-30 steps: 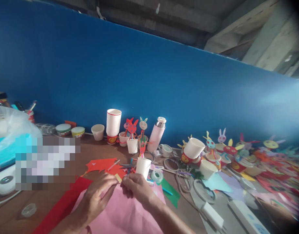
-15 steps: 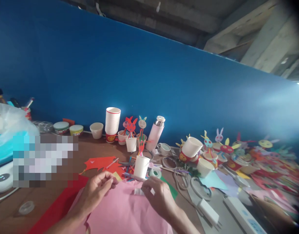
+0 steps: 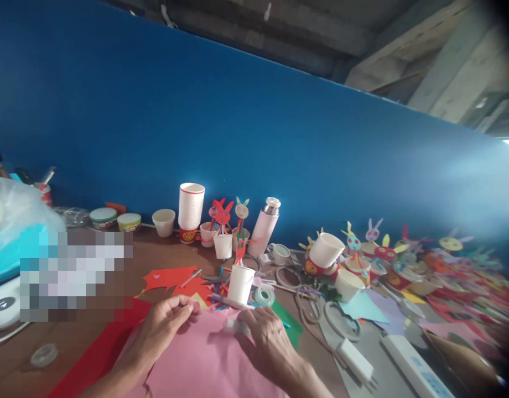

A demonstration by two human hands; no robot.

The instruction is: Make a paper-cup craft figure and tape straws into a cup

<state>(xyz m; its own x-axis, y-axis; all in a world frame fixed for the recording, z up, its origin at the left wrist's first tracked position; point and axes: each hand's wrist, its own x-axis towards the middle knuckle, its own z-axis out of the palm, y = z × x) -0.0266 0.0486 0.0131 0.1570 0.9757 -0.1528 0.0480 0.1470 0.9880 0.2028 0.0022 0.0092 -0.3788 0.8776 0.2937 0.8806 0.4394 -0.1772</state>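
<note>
At the left edge of the pink paper [image 3: 204, 359], my left hand [image 3: 167, 326] is closed in a pinch, thumb against forefinger. Whatever those fingertips hold is too small to make out. Over the right part of the same sheet, my right hand [image 3: 269, 337] bends its fingers and thumb around a small whitish piece [image 3: 232, 325], blurred and partly covered. Just beyond both hands stands a white paper cup [image 3: 240, 286] with a red and green paper rabbit figure [image 3: 240, 249] rising from it. A purple pen-like stick [image 3: 227, 302] lies at its foot.
Behind are orange paper scraps [image 3: 167, 278], scissors [image 3: 215, 279], a tape roll [image 3: 264, 296] and a pink thermos [image 3: 263, 229]. A stack of cups [image 3: 191, 205] rises near the blue wall. To the right lie cables, a white charger [image 3: 356, 362] and a power strip [image 3: 416, 365].
My right hand has come down and turned over the whitish piece on the pink paper, uncovering the tape roll and green paper behind it. My left hand stays almost still.
</note>
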